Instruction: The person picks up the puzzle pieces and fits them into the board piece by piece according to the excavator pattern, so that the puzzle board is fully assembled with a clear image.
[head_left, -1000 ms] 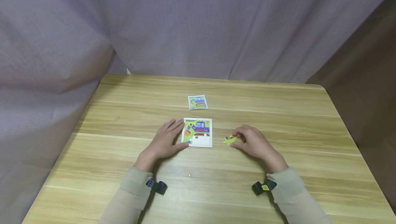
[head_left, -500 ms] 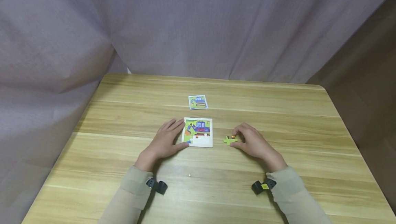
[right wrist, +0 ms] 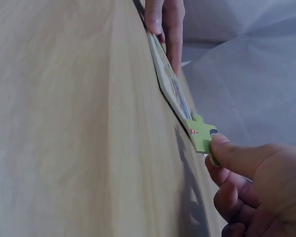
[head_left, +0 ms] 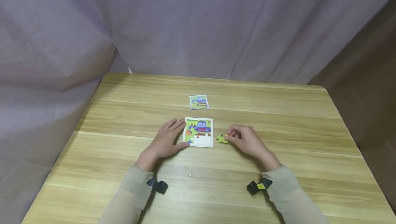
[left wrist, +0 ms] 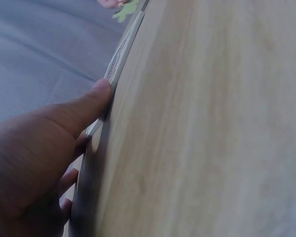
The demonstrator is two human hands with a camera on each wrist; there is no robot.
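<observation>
Wooden tabletop (head_left: 278,120) is backed by grey curtain (head_left: 198,24). Puzzle tray (head_left: 198,132) is steadied by flat left hand (head_left: 167,139); green piece (head_left: 221,138), at tray's 3 o'clock, is pinched by right hand (head_left: 245,140).

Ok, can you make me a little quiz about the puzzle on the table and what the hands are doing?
1. True or false: the right hand pinches a green puzzle piece.
2. Where does the left hand rest?
A. on the small picture card
B. against the left edge of the puzzle tray
C. on the curtain
3. Fill in the gap: the bare white part of the tray is along its ____ edge, the one closest to the person.

Key
1. True. The piece is just right of the tray.
2. B. Its fingers lie flat on the wooden table, touching the tray's side.
3. Near.
</observation>
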